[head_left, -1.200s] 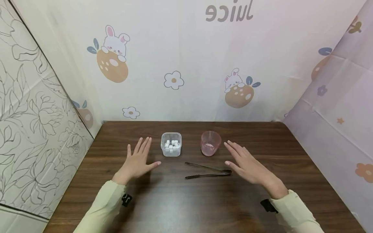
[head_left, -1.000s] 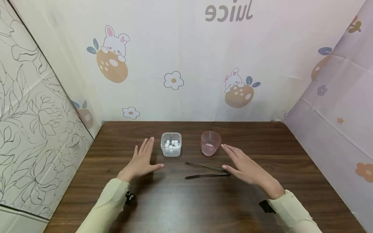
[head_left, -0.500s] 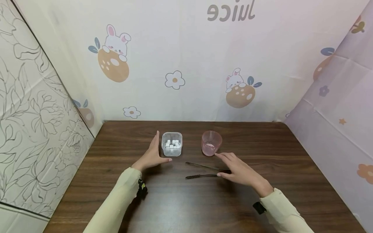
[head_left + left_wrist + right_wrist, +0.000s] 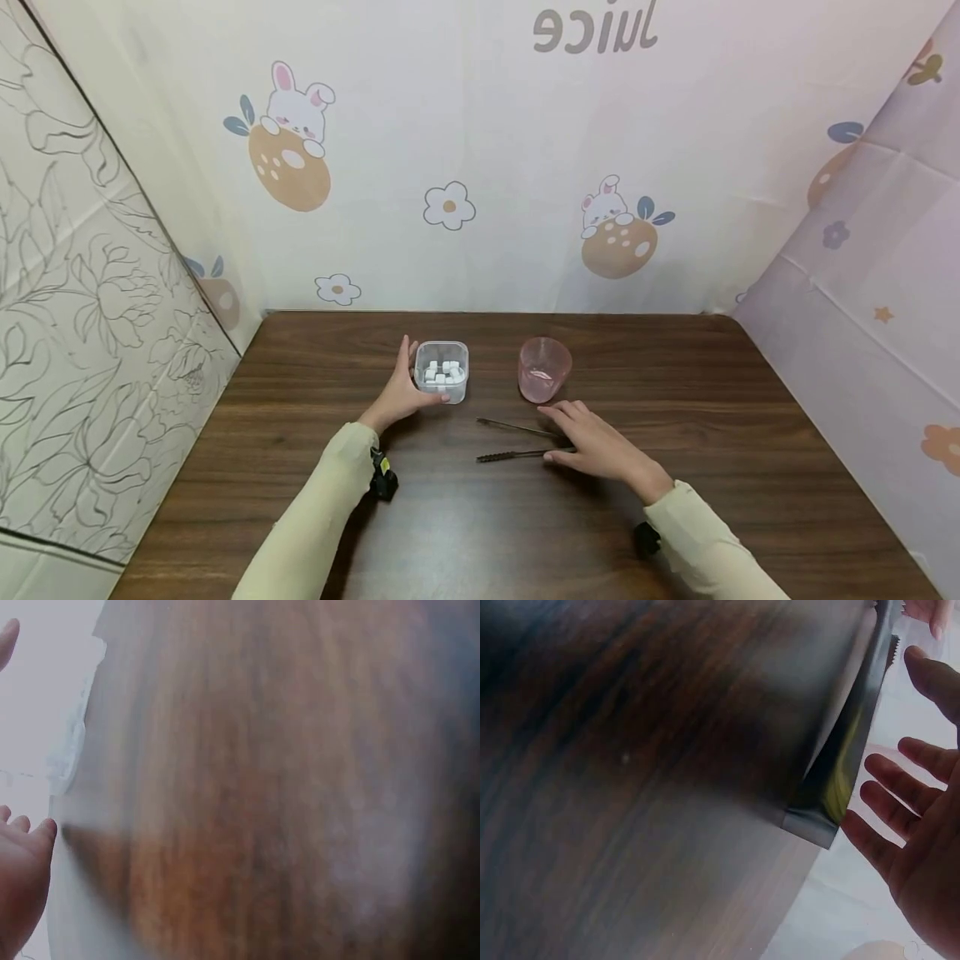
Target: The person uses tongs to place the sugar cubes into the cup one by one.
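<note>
Tongs (image 4: 516, 455) lay flat on table (image 4: 465, 517), long axis roughly side to side, tips pointing left, bent end covered by your right hand (image 4: 596, 442), easily nearer one. Right fingers loosely spread, not pinching anything; couldn't tell if any touched metal tbh. Your left hand (image 4: 397, 400) sat wide-spread round clear tub (image 4: 441, 352), actual contact unclear. Pink cup (image 4: 545, 360) just beyond right fingertips.
</note>
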Motion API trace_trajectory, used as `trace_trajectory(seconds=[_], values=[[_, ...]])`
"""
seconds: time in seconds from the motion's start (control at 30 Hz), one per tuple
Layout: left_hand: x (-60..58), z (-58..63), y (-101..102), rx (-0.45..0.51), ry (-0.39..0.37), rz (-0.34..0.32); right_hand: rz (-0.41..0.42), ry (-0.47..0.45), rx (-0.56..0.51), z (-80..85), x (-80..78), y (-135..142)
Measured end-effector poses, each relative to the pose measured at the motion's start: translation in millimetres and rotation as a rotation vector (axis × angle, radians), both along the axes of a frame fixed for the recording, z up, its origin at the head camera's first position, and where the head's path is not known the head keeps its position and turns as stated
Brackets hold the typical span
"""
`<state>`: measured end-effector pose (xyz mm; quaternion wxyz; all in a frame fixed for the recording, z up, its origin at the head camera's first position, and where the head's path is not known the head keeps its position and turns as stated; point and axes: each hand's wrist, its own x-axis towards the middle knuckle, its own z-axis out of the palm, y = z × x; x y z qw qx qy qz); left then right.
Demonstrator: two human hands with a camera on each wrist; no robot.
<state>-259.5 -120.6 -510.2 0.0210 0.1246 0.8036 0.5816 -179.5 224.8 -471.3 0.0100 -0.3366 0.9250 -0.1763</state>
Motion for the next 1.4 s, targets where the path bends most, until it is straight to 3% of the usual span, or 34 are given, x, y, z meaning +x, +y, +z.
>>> trace_trajectory(seconds=[0.3,0.37,0.63,0.83,1.03,1.17,1.4], values=[[-1.8,-5.0,0.0,-0.032,0.002,-0.004,0.003,0.028,0.052,-4.7,-2.7,-3.8],[-1.2,-2.4,1.7,-0.037,0.004,-0.012,-0.001,0.031,0.062,-5.8,-2.4,-4.6],[13.3,26.3,5.9,0.083,0.032,-0.068,-0.004,0.031,0.086,-12.2,-2.0,-6.4],[11.3,28.5,5.5,0.086,0.068,-0.094,0.004,0.051,0.079,-13.3,-3.4,-7.0],[10.8,31.4,5.1,0.085,0.030,-0.103,0.005,0.025,0.081,-12.7,-4.5,-8.3],[7.3,25.6,5.6,0.112,0.016,-0.104,0.002,0.012,0.084,-12.7,-4.9,-7.6],[-7.0,-3.5,7.9,0.081,0.023,-0.067,0.003,0.009,0.097,-14.9,-5.2,-5.8]])
